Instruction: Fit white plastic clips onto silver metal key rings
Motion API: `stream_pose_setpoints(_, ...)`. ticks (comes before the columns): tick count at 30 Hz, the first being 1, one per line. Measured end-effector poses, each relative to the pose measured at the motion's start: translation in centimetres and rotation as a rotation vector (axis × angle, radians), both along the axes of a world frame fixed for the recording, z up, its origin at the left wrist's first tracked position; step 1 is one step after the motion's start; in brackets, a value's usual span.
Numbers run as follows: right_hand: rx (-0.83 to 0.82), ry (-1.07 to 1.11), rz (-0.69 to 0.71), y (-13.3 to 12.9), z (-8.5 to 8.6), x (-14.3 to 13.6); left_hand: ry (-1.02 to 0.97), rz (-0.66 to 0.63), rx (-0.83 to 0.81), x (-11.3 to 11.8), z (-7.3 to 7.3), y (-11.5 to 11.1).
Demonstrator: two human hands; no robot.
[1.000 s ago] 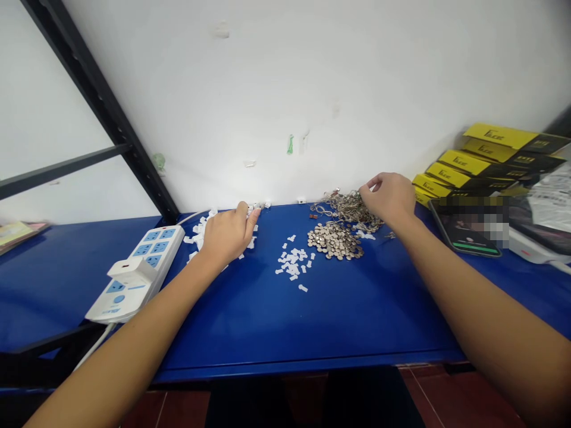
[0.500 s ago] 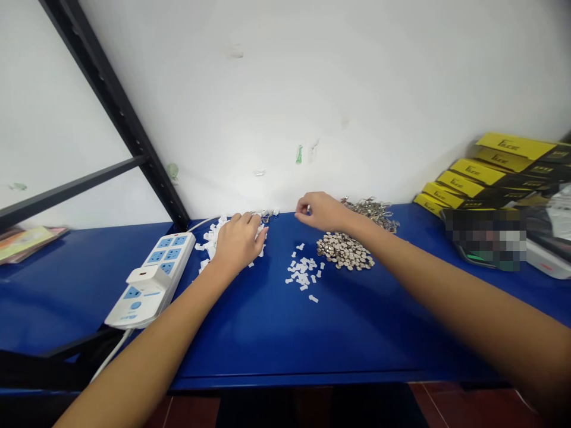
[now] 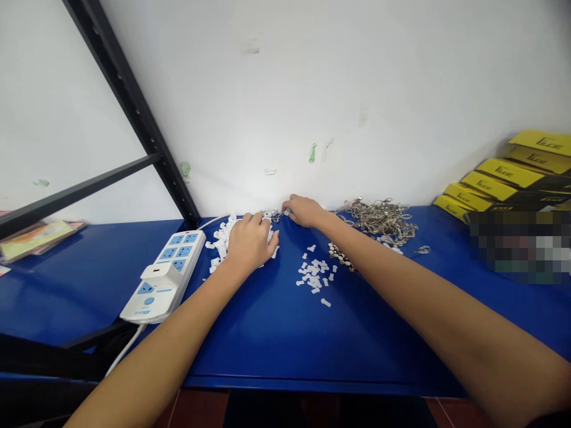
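Observation:
My left hand point(image 3: 251, 241) rests on a pile of white pieces point(image 3: 219, 245) at the back left of the blue table, fingers apart and palm down. Near the wall, my right hand point(image 3: 303, 210) is closed at the fingertips around something small I cannot make out, beside a few small metal and white items point(image 3: 270, 214). Loose white paper-like bits point(image 3: 314, 274) lie between my forearms. My right forearm partly covers a pile of round metal pieces point(image 3: 339, 255). Behind it sits a tangle of metal strands point(image 3: 381, 220).
A white power strip point(image 3: 167, 270) with blue sockets lies left of the white pile, beside a black metal frame point(image 3: 134, 113). Yellow and black boxes point(image 3: 495, 184) are stacked at the right by the wall. Papers point(image 3: 38, 238) lie far left.
My right hand has moved left toward the small items by the wall, its forearm now covering much of the round pieces. The view has shifted; my left hand stays on the white pile.

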State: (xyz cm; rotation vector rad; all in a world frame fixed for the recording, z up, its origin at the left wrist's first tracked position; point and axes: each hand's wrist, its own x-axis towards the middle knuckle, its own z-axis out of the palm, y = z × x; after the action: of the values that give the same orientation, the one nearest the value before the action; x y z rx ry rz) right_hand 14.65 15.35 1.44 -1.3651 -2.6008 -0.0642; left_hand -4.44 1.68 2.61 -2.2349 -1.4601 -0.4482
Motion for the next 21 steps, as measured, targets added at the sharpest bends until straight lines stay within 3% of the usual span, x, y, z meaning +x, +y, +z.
stream_pose_setpoints(6,0.039,-0.053,0.003,-0.9,0.2,1.1,-0.039,-0.061,0.134,0.3,-0.5,0.0)
stream_pose_setpoints(12,0.096,0.03,0.008,-4.5,0.9,3.2,-0.097,-0.22,0.216,1.2,-1.2,-0.4)
stream_pose_setpoints(17,-0.078,0.504,0.027,-7.3,1.0,4.1,-0.052,-0.381,0.117,1.9,-1.6,-0.9)
stream_pose_setpoints(21,-0.311,0.781,-0.028,-7.3,1.2,3.8,-0.026,-0.454,0.011,2.1,-1.7,-0.9)
